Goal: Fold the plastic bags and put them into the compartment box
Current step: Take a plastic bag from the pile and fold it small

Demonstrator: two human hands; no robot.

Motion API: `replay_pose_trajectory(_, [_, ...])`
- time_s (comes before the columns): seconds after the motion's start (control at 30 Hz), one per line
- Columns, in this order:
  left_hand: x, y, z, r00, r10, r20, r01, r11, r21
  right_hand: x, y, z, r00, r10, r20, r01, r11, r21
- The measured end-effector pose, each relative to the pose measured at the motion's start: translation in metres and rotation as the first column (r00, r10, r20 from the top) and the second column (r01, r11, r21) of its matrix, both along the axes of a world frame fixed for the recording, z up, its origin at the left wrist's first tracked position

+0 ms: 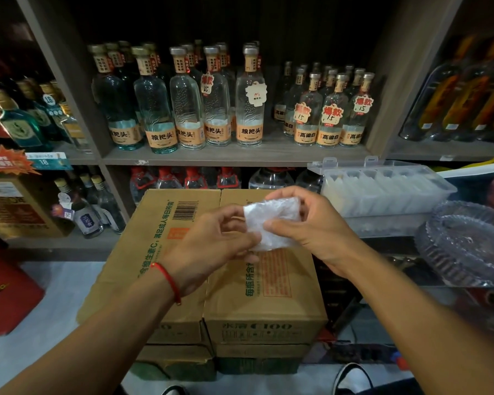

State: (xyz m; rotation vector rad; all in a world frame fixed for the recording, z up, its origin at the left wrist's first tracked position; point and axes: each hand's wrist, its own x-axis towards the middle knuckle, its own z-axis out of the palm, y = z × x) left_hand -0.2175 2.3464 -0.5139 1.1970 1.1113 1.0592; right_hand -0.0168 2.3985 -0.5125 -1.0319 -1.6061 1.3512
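We hold a folded plastic bag (270, 223) above stacked cardboard cartons (234, 283), our left hand (211, 246) pinching its lower edge, our right hand (308, 220) pinching its right side. Beyond, right, the clear compartment box (382, 189) sits open, holding folded bags.

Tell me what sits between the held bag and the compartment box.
In the head view, only the right hand gripping the bag lies between it and the compartment box; past the fingers, carton top runs up to the box.
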Motion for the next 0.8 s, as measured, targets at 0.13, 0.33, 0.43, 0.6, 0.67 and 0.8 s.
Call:
replay_pose_trajectory(0.13, [0.0,0.0,-0.005,0.994,0.087,-0.061,-0.081,0.992,0.092,0.0,-0.001,-0.001,1.0,0.002,0.016,-0.002,1.0,-0.004])
replay_pose_trajectory(0.33, [0.002,0.001,-0.006,0.994,0.109,-0.006,-0.108,0.991,0.074,-0.001,-0.003,0.0,1.0,0.022,-0.02,-0.022,0.999,0.043])
replay_pose_trajectory(0.43, [0.002,0.002,-0.004,0.994,0.089,0.058,-0.09,0.996,0.011,-0.005,-0.002,-0.004,1.0,-0.025,-0.017,0.026,0.999,0.036])
replay_pose_trajectory(0.6, [0.009,0.002,-0.005,0.991,0.077,0.111,-0.082,0.996,0.043,-0.01,-0.003,-0.001,0.998,-0.021,-0.053,0.022,0.999,0.032])
replay_pose_trajectory(0.67, [0.022,0.0,-0.008,0.977,0.213,0.006,-0.211,0.965,0.156,-0.016,-0.005,-0.001,0.998,-0.016,-0.061,0.018,0.999,0.034])
replay_pose_trajectory(0.8, [0.032,0.006,-0.017,0.8,0.569,-0.19,-0.433,0.767,0.473,-0.03,-0.008,-0.001,0.988,-0.09,-0.124,0.093,0.995,0.025])
